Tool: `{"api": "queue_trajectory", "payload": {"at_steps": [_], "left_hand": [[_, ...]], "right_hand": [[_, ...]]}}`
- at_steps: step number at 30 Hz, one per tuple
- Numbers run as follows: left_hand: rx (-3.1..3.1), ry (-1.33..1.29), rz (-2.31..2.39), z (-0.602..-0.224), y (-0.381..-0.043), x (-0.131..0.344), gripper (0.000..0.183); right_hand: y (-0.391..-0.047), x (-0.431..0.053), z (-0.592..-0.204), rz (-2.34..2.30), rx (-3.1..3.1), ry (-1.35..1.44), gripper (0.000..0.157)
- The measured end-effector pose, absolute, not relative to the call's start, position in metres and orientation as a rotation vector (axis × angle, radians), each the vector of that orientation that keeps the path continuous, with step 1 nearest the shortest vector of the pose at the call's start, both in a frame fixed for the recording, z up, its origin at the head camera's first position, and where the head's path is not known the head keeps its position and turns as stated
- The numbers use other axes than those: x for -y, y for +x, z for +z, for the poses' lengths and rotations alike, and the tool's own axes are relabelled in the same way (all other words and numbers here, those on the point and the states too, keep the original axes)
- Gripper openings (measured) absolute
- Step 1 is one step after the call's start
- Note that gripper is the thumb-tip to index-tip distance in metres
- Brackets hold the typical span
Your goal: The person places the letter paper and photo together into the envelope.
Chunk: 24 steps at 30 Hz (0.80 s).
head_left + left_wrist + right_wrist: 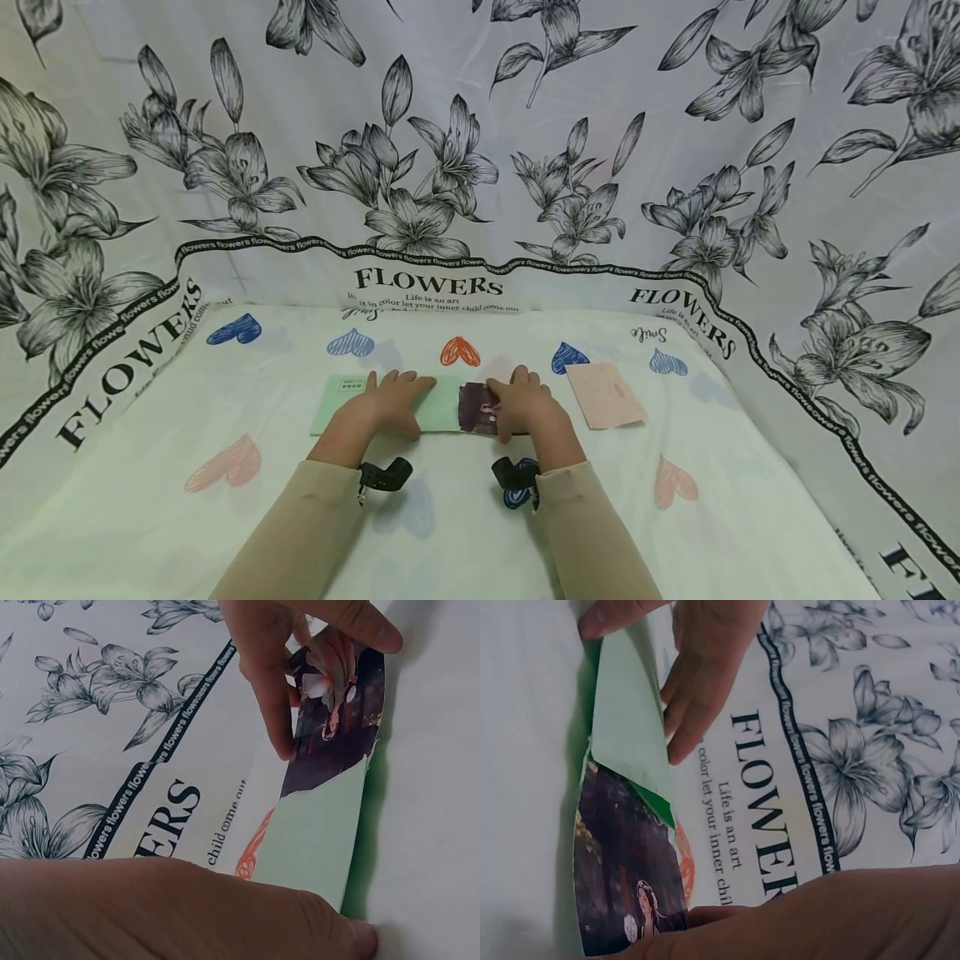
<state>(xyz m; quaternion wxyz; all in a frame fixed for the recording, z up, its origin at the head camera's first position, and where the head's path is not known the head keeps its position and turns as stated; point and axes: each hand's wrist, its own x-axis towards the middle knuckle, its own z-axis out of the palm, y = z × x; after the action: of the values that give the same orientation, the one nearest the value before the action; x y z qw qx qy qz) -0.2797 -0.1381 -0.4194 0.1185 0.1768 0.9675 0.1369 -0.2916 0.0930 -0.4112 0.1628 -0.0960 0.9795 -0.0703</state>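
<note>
A light green paper envelope (438, 406) lies lengthwise across the bed-like white cloth, a printed label near its left end. My left hand (381, 404) grips it across its width, thumb at the near edge and fingers at the far one. From the envelope's right end sticks out a dark illustrated card (619, 844), showing a long-haired figure. The card's inner end is hidden under the envelope's slanted edge, where a strip of deeper green shows. My right hand (525, 406) holds the card by its long edges, thumb near and fingers far.
A pink paper envelope (606, 397) lies just right of my right hand. The white cloth (300, 533) is printed with red and blue hearts. Behind it rises a curtain (525, 225) with black flower drawings and lettering. Each wrist carries a small black camera (386, 475).
</note>
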Motion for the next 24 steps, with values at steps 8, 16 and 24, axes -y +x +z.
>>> {"api": "queue_trajectory", "payload": {"at_steps": [8, 16, 24], "left_hand": [[-2.823, 0.504, 0.394, -0.42, -0.279, 0.137, 0.086], [-2.811, 0.493, 0.381, -0.423, -0.282, 0.136, 0.084], [-2.794, 0.459, 0.396, -0.423, -0.283, 0.134, 0.082]], "right_hand": [[-0.294, -0.095, -0.413, -0.234, -2.808, -0.365, 0.097], [-0.294, -0.119, -0.4, -0.494, -2.775, -0.09, 0.089], [-0.299, -0.118, -0.407, -0.55, -2.731, -0.165, 0.072]]}}
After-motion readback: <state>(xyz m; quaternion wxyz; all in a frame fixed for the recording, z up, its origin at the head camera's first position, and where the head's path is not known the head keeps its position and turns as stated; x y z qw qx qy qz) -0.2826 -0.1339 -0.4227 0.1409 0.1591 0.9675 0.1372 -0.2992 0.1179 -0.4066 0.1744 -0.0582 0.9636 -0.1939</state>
